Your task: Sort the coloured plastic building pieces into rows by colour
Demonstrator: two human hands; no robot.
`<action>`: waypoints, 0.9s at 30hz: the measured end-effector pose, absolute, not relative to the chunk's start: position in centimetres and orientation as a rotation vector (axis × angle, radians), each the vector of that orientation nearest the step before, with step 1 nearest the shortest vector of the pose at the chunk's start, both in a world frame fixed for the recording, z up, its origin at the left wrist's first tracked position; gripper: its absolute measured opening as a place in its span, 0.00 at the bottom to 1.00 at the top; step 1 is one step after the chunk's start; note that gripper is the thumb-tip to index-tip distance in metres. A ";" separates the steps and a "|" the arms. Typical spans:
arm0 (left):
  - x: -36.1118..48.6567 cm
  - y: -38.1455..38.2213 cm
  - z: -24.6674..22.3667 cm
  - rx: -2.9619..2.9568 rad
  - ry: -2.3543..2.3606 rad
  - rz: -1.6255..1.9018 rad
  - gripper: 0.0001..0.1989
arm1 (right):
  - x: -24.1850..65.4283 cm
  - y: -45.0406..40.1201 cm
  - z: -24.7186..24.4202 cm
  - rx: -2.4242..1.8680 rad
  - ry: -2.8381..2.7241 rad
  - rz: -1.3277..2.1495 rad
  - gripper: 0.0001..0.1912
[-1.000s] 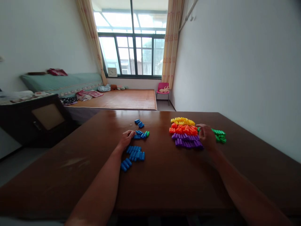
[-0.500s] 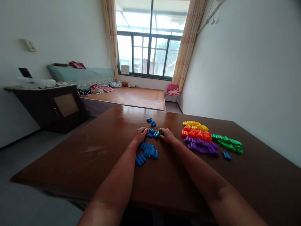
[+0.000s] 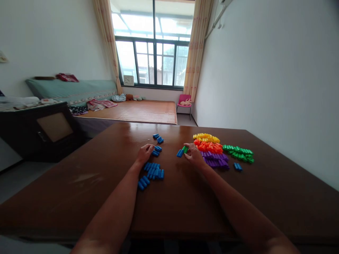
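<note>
My left hand (image 3: pixel 145 153) rests on the table with curled fingers, its fingertips on a small pair of blue plastic pieces (image 3: pixel 156 151). To the right, my right hand (image 3: pixel 192 153) pinches a green plastic piece (image 3: pixel 185 149); a short blue piece (image 3: pixel 180 153) sits against its left side. Nearer me lies a cluster of blue tube-like pieces (image 3: pixel 154 171), with a few more blue pieces (image 3: pixel 143 182) at its lower left. Beyond my left hand are two small groups of blue pieces (image 3: pixel 160 139).
Right of my right hand lie rows of yellow (image 3: pixel 206 137), orange (image 3: pixel 208 146), purple (image 3: pixel 215 160) and green pieces (image 3: pixel 238 153), plus a small blue group (image 3: pixel 237 167). The brown table (image 3: pixel 185 204) carries everything. Behind it stand a bed (image 3: pixel 143 110) and a pink chair (image 3: pixel 183 100).
My right hand has moved right, away from my left hand, carrying the green piece and the blue one beside it. My left hand stays by the blue pieces. The view has turned right.
</note>
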State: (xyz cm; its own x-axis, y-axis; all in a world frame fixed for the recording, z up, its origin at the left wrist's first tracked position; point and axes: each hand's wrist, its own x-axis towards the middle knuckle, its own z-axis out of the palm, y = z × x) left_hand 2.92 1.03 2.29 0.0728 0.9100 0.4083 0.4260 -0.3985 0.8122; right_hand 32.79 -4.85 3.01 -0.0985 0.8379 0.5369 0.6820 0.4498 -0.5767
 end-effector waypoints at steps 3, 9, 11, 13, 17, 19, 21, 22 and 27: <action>4.1 -0.3 3.8 2.043 1.250 1.277 0.18 | 30.9 -5.4 1.9 -1.239 -1.779 0.269 0.23; 6.8 -2.7 4.2 2.161 0.994 0.880 0.26 | 28.0 -6.3 1.9 -1.203 -1.772 0.230 0.21; 7.3 -2.9 3.9 2.156 0.942 0.818 0.27 | 27.9 -6.4 1.9 -1.200 -1.794 0.210 0.21; 7.4 -2.8 3.9 2.170 0.919 0.796 0.23 | 28.1 -6.4 2.1 -1.213 -1.808 0.179 0.21; 6.6 -2.2 4.4 2.217 1.050 0.805 0.21 | 29.8 -5.9 3.6 -1.259 -1.739 0.028 0.23; 5.9 -1.7 4.7 2.217 1.124 0.880 0.22 | 32.1 -5.5 4.7 -1.292 -1.673 -0.093 0.23; 5.1 -1.2 4.8 2.195 1.177 0.966 0.23 | 36.0 -5.5 5.8 -1.364 -1.597 -0.239 0.23; 4.8 -0.9 4.8 2.181 1.206 1.006 0.24 | 38.4 -5.6 6.1 -1.423 -1.545 -0.312 0.23; 3.5 0.1 4.4 2.123 1.382 1.157 0.27 | 51.2 -8.1 5.0 -1.924 -1.027 -0.461 0.17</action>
State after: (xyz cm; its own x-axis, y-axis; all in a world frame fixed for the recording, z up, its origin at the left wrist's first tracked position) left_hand 3.52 0.15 4.38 0.1886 0.8777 0.4404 0.5878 -0.4602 0.6654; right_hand 51.25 -8.08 5.01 0.5891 0.4771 0.6522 0.8044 -0.2700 -0.5291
